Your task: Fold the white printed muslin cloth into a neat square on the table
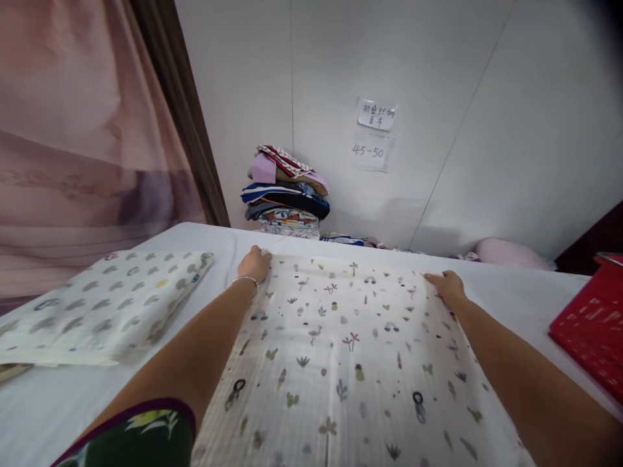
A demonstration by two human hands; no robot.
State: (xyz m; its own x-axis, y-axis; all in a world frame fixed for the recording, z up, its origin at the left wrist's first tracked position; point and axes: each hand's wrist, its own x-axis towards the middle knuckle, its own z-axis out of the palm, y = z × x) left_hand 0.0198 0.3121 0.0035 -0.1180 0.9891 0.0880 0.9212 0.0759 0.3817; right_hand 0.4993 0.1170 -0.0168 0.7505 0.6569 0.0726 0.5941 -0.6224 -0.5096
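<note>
A thin white cloth (341, 337) printed with flamingos, palm trees, cacti and pineapples lies spread in front of me, running off the bottom of the view. At its far left corner my left hand (255, 264) is closed, fingers pinching the edge. My right hand (448, 287) pinches the far right corner between thumb and fingers. Between the two hands the far edge looks fairly straight. To the left lies a folded white cloth (111, 298) with grey shapes in rows, apart from both hands.
A white-covered table (506, 295) carries the cloths. A red perforated basket (591, 324) stands at the right edge. Beyond the table a stack of folded fabrics (287, 194) leans by the wall, below paper signs (377, 115). A pink curtain (87, 130) hangs at left.
</note>
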